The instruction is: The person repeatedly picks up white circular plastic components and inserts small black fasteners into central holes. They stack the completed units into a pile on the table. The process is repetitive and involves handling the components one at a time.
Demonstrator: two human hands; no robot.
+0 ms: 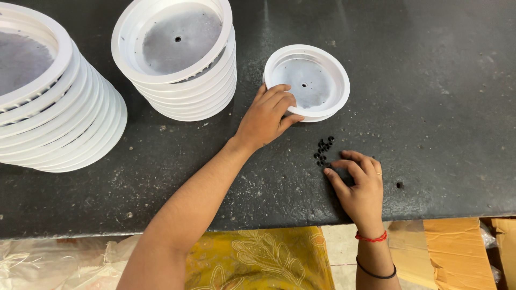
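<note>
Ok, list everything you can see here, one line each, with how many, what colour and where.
Single round plastic housing: one, white, with a small centre hole, on the table right of the stacks.
Middle stack of housings: one stack, white, top centre.
Left stack of housings: one stack, white, leaning, far left and partly cut off.
Small round parts: a small cluster, black, on the table below the single housing.
Table: one, dark speckled top.
Patterned cloth: yellow, below the table edge.
Cardboard: brown, bottom right.
Plastic sheeting: clear, bottom left.
Left hand: resting on the single housing's rim.
Right hand: fingertips at the black parts; red and black wrist bands.
</note>
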